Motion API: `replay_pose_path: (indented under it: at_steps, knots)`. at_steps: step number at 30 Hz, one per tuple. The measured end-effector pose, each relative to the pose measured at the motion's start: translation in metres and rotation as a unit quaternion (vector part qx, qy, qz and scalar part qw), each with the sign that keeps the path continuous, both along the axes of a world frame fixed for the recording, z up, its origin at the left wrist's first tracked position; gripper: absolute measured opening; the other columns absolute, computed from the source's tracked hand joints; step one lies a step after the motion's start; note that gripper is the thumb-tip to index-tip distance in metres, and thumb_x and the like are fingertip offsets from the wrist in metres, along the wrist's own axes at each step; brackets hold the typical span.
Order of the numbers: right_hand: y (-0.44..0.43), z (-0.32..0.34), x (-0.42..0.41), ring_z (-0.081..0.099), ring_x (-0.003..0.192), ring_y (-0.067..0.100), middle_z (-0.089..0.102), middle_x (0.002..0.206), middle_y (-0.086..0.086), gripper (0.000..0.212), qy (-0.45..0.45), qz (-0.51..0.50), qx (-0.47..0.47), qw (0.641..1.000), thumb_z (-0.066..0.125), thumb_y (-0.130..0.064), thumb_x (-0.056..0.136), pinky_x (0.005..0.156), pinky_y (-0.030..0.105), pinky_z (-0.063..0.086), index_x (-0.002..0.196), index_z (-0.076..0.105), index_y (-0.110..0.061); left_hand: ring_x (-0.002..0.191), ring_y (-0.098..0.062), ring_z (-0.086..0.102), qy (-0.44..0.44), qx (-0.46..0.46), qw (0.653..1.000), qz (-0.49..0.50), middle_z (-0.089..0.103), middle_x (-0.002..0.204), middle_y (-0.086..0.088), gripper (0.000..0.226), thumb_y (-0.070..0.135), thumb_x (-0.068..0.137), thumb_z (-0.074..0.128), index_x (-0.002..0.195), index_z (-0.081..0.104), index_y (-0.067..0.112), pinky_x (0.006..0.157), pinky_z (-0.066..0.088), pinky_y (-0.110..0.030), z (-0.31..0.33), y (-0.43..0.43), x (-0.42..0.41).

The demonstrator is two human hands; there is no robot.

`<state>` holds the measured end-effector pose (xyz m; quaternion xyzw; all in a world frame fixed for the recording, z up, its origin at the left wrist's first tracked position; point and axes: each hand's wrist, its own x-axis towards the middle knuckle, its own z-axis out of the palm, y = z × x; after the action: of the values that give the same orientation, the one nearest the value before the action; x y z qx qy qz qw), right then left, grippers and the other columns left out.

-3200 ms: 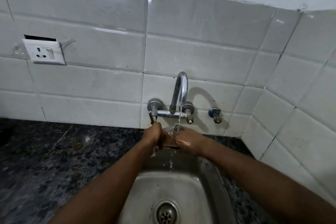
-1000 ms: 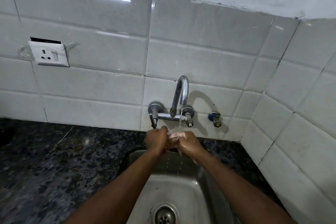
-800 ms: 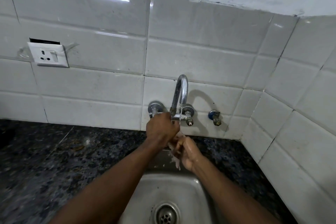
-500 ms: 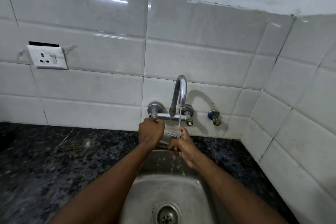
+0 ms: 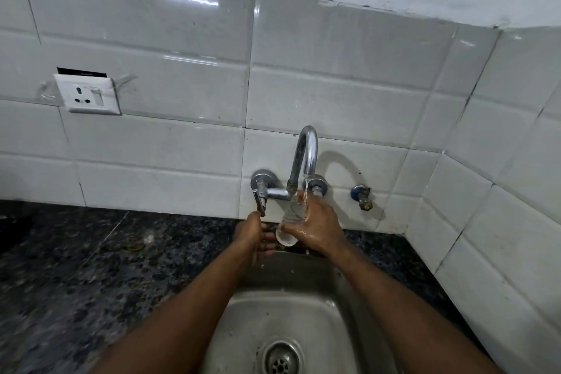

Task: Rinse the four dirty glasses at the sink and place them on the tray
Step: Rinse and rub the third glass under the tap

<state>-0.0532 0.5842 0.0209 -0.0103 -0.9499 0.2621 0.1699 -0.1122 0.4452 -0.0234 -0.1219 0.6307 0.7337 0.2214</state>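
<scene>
A: Why hold it over the sink [image 5: 303,310]?

B: Runoff drains there. The right hand [image 5: 318,228] wraps the glass [image 5: 290,222], mouth tilted up under the tap [image 5: 305,158].

A: Left hand [image 5: 252,235]?

B: Loosely curled at the lever, grasping nothing.

Clear, colourless glass [image 5: 292,215] in the right hand [image 5: 318,229]. Shiny chrome tap [image 5: 305,158] just above both hands. Glossy white tiles [image 5: 182,146] behind. Black tabletop [image 5: 91,267] speckled grey, left of the left hand [image 5: 253,237]. Dull silver-grey steel sink [image 5: 303,313] below the hands. White socket plate [image 5: 88,97] far up-left. Blue valve [image 5: 359,193] with brass tip, right of the right hand.
</scene>
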Motion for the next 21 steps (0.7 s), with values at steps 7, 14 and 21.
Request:
replay_pose_path:
  at_steps: [7,14,21]
  knots:
    - [0.01,0.007,0.006,0.062,0.099,0.017,0.065,0.11,-0.005,0.07,-0.002,0.003,0.014,1.0,0.078,-0.054,0.056,0.085,0.035,0.053,0.118,0.057,-0.028,0.072,-0.028,0.059,0.193,-0.234,0.948,0.094,0.065,0.078,-0.01,0.017,0.017,0.09,0.055,0.077,0.062,0.01,0.063,0.046,-0.034,0.016,-0.005,-0.01]
    - [0.009,0.016,0.009,0.061,0.1,0.02,0.066,0.112,-0.004,0.067,-0.028,0.002,0.058,0.998,0.076,-0.055,0.055,0.082,0.035,0.052,0.114,0.056,-0.033,0.084,-0.029,0.066,0.281,-0.283,0.911,0.105,0.072,0.086,-0.012,0.027,0.033,0.093,0.054,0.093,0.068,0.01,0.067,0.046,-0.032,0.028,0.001,-0.023]
    - [0.003,0.022,0.013,0.062,0.098,0.02,0.066,0.112,-0.004,0.068,-0.018,-0.006,0.062,0.998,0.079,-0.051,0.056,0.079,0.033,0.052,0.117,0.056,-0.03,0.068,-0.027,0.07,0.352,-0.336,0.868,0.102,0.072,0.075,-0.014,0.025,0.023,0.094,0.054,0.092,0.074,0.008,0.073,0.059,-0.039,0.029,0.001,-0.029]
